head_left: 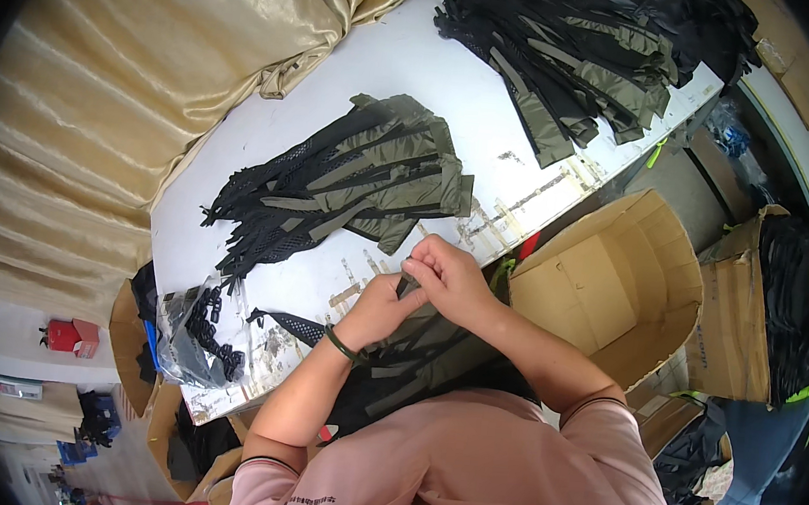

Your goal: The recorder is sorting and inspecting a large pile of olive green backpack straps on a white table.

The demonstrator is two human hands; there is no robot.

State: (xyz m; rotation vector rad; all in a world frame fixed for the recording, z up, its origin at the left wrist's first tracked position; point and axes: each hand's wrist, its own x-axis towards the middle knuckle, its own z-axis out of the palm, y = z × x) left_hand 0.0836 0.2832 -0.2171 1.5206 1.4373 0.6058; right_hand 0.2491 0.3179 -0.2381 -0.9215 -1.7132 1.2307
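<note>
In front of my chest, my left hand (pixel 380 307) and my right hand (pixel 448 281) meet at the near edge of the white table. Both are closed, with fingertips pinching the narrow upper end of a dark olive and black fabric piece (pixel 426 352). The rest of it hangs over my lap, partly behind my left wrist. Just beyond my hands lies a fanned stack of olive fabric pieces (pixel 383 168) with black mesh and straps. A dark bangle (pixel 342 344) circles my left wrist.
A worn white table (pixel 478 94) carries another fabric pile (pixel 578 70) at its far right. Black plastic buckles sit in a clear bag (pixel 202 335) at the left corner. An open carton (pixel 607 272) stands to my right, beside a filled carton (pixel 738 328). Gold curtain (pixel 119 79) borders the left.
</note>
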